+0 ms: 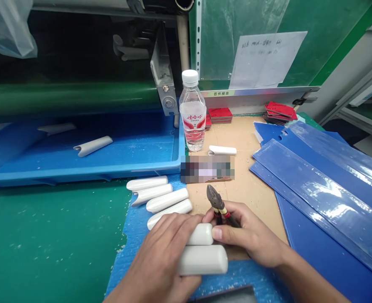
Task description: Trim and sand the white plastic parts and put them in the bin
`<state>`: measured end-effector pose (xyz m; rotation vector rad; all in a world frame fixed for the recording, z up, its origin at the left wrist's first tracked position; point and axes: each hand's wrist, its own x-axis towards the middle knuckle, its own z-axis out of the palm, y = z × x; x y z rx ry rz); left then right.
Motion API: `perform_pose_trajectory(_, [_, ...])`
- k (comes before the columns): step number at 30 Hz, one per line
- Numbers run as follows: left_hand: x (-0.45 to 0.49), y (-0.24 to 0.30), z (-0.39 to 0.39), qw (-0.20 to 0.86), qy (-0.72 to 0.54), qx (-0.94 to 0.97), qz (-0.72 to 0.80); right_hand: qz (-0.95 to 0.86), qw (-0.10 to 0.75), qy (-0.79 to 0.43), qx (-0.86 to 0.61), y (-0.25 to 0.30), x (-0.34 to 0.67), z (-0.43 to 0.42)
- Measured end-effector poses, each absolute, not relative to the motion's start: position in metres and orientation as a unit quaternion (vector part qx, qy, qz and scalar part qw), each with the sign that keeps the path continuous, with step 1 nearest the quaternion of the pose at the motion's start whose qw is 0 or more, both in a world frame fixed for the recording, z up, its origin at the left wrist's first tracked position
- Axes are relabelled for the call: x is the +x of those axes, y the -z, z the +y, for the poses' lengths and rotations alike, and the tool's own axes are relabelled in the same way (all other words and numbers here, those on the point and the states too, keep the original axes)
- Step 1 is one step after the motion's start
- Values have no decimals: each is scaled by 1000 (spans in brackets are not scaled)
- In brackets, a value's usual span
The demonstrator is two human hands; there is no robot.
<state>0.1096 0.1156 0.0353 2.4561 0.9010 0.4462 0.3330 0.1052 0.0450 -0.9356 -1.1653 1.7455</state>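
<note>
"Looking at the left hand, what do you find?"

"Its grip is curled around two white pieces, one nearer the person than the other, with their rounded ends pointing right, above the blue sheet."

"And the right hand?"

"Its grip is pinched on the cutters, whose metal head points up and away from the person. The thumb tip touches, or nearly touches, the end of the farther white piece; I can't tell which."

"Anything else close by?"

"Four more white pieces lie side by side just beyond the left hand. Another lies on the cardboard, near the bottle, which stands upright beside the blue tray."

"What's in that tray?"

"Two white pieces, well apart. The green desk runs along its near side."

"And over on the right?"

"Clear strips lie across blue sheets, and a red stack sits behind them."
</note>
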Motion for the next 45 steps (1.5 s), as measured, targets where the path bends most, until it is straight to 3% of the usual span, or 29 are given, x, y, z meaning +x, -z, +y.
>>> perform_pose_trajectory(24, [110, -37, 117, 254, -150, 898, 326, -467, 407, -702, -351, -43, 335, 106])
perform_pose_trajectory(45, [110, -36, 116, 224, -134, 909, 324, -497, 387, -644, -434, -37, 330, 103])
